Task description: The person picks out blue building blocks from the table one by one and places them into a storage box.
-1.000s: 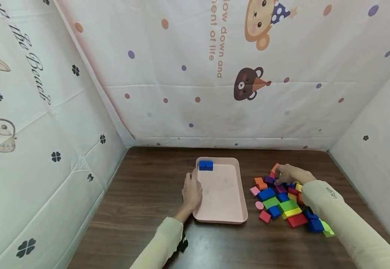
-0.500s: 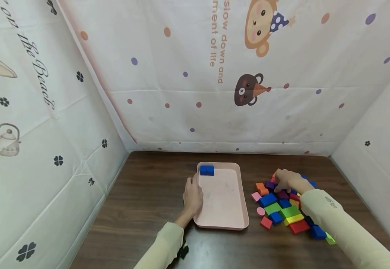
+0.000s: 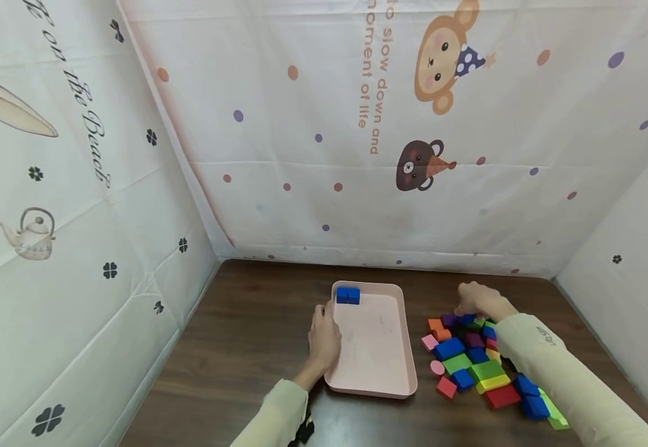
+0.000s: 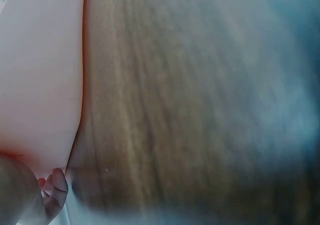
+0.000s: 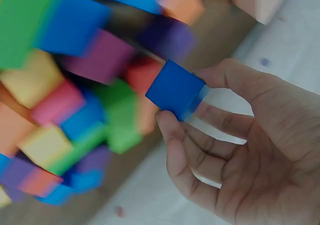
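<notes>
**Blue cube [image 5: 175,89] pinched at the pile's far side, tray [image 3: 379,347] away to the left**

The cube sits between thumb and fingertip of the right hand [image 3: 483,300], a narrow grip on opposite sides; the face I can see looks square, so no long axis stands out. From where I'm standing, hand and cube are at the far edge of the heap of coloured blocks [image 3: 487,370] — whether the cube is fully clear of its neighbours, I can't tell.

What matters, I'd judge, is the gap leftward: the tray lies well apart from that grip, its long side running away from the person, bare table [image 3: 234,347] between it and the blocks. Inside, a pair of blue cubes [image 3: 353,296] sits side by side in the far left corner. The left hand [image 3: 324,340] is much nearer them — it lies along the tray's left wall, though whether its fingers grip the rim I can't make out.
</notes>
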The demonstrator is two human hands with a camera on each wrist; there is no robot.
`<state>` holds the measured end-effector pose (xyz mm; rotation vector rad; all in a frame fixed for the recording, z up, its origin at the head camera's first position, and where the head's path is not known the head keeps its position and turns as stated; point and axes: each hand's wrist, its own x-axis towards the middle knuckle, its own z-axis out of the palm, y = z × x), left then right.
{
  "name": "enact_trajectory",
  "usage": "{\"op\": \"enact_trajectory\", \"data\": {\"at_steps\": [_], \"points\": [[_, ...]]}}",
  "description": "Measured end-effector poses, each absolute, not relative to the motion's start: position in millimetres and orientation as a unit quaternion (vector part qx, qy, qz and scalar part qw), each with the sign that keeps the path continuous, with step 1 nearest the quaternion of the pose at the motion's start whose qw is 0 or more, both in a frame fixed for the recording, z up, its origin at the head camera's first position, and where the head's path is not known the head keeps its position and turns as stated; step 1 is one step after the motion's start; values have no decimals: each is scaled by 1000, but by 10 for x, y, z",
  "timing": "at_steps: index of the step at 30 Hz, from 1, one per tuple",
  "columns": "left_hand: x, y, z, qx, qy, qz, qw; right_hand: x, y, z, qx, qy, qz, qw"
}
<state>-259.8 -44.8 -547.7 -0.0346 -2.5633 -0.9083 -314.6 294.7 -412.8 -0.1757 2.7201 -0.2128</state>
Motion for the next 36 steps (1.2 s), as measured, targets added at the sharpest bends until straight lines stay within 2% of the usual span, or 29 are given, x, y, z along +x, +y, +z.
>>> {"op": "enact_trajectory", "data": {"at_steps": [4, 8, 12, 16, 22, 31, 36], "points": [[-2574, -467, -5501, -10, -926, -310, 214, -3293, 2788, -3896, -117, 974, -101, 167], [-2585, -460, -5487, -8, -928, -300, 222, -3476, 2548, -3775, -174, 975, -104, 95], [-2584, -445, -5475, 2, -928, -304, 217, -3601, 2246, -3799, -207, 974, -93, 21], [-2562, -440, -5472, 10, -930, -304, 207, -3646, 1988, -3884, -228, 969, -100, -12], [-2533, -456, -5481, 20, -930, -300, 211, -3661, 1656, -3990, -247, 961, -121, -9], [-2563, -469, -5474, 27, -929, -302, 212, -3699, 1382, -4215, -261, 952, -155, 41], [-2560, -461, -5468, 32, -930, -311, 193, -3684, 1305, -4390, -260, 948, -161, 86]]}}
